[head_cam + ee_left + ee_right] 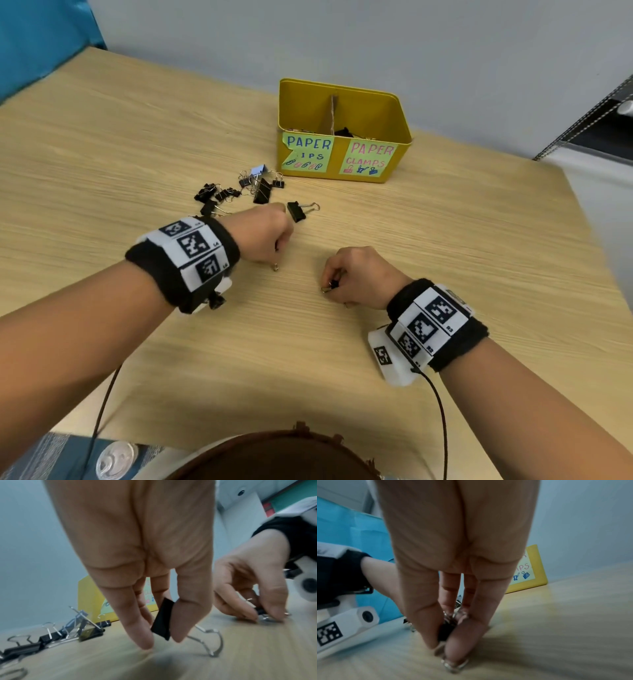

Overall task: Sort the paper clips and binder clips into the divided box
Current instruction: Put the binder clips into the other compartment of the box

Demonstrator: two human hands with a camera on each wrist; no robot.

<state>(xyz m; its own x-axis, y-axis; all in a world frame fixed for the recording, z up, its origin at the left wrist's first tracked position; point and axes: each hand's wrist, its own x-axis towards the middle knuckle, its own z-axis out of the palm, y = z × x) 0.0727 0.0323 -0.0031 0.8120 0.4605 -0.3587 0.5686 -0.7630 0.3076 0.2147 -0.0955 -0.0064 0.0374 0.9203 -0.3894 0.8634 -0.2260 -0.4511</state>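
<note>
Head view. Item: binder clips, small, black steel bodies with wire handles. You can expect them to be light, rigid and springy, and slick on the wire, so take each one by the flat black body, not the loops. Your left hand (265, 236) is curled, fingertips down on the table (445, 274), and a wire loop pokes out below it at 6 o'clock. Your right hand (356, 277) is likewise curled, with a black clip showing at its fingertips at 9 o'clock. A loose clip (297, 210) lies just beside your left knuckles at 1 o'clock. The remaining pile (236, 193) sits at 11 o'clock of that hand. The yellow divided box (342, 132) stands well apart at 12 o'clock; its right compartment, labelled for clamps, already holds dark clips.

Left wrist view. Your left thumb and fingers (142, 635) pinch the left clip (163, 620) across its black body, tilted, with its wire handle (211, 641) trailing to 4 o'clock and touching the table. The grip sits well on the body.

Right wrist view. Your right fingertips (457, 643) are closed together on the right clip (445, 631), which sits between thumb and forefinger, its wire loop (453, 665) at 6 o'clock against the table. How firm the pinch is I cannot tell, as the picture is blurred.
</note>
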